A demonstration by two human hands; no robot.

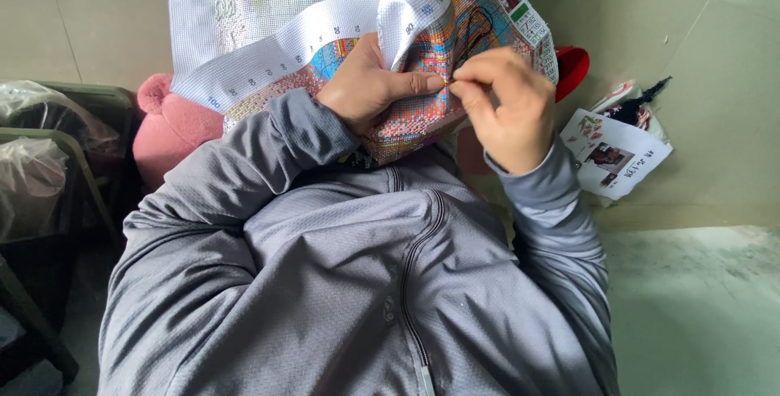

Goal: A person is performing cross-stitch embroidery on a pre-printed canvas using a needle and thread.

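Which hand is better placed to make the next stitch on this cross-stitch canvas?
Right. The right hand pinches its fingertips at the stitched area, seemingly on a needle too small to see. The left hand grips the folded cross-stitch canvas, thumb pressed on it, steadying it.

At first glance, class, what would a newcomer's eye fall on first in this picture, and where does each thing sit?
First, the cross-stitch cloth at top centre, white-edged with a colourful stitched patch, gripped by the left hand while the right hand pinches at the stitching beside it. Next, the grey zipped jacket filling the lower middle. Then the pink plush thing at left and the printed paper sheet on the floor at right.
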